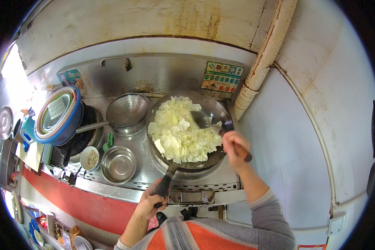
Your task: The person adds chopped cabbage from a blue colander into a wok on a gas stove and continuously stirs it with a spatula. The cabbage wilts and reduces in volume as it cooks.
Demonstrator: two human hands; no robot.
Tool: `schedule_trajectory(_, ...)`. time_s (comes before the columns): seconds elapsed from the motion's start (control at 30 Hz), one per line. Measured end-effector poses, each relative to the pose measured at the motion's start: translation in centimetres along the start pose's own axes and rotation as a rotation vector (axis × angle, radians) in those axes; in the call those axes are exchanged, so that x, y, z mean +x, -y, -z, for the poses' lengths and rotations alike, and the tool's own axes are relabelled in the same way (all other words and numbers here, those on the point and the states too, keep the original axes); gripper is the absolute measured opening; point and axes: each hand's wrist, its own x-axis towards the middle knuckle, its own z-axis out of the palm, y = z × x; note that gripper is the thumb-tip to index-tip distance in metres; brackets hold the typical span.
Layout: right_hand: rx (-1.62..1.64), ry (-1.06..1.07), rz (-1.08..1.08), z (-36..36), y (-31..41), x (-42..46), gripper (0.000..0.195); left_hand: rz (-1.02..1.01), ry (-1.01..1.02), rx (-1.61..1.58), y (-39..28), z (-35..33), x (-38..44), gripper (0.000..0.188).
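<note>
A large wok [214, 161] on the stove holds a heap of torn pale green cabbage leaves [184, 134]. My left hand [151, 198] grips the wok's black handle near the stove's front edge. In my right hand [237, 148] is the wooden handle of a spatula [200, 119], whose dark metal blade lies against the leaves at the heap's right side. Left of the wok, a perforated strainer [127, 109] rests on a metal bowl. Nearer the front edge stand an empty-looking steel bowl [118, 165] and a small white bowl with chopped pieces [89, 158].
Stacked plastic basins [76, 109] sit over a dark pan at the left. A green cloth-like item [108, 142] lies by the steel bowl. A curved faucet [115, 58] juts from the metal backsplash. A thick pipe [264, 56] rises behind the wok at the right.
</note>
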Motion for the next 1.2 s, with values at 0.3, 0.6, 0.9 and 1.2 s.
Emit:
schedule_trajectory(0.3, 0.308, -0.497, -0.771, 3.5, -18.1, 5.5, 0.022, 0.001, -0.082, -0.038, -0.6, -1.0, -0.6, 0.08)
schedule_trajectory(0.6, 0.629, -0.225, -0.691, 1.6, -17.9, 4.6, 0.017, -0.004, -0.104, -0.052, -0.2, -0.7, -0.8, 0.078)
schedule_trajectory(0.9, -0.047, 0.348, 0.121, -2.3, -2.4, -1.9, 0.019, -0.016, -0.061, -0.026, 0.1, -0.4, -0.3, 0.077)
schedule_trajectory(1.2, -0.255, 0.421, 0.129, -0.6, 7.9, -3.1, 0.024, 0.021, 0.007, -0.083, 0.1, 0.1, -0.2, 0.071)
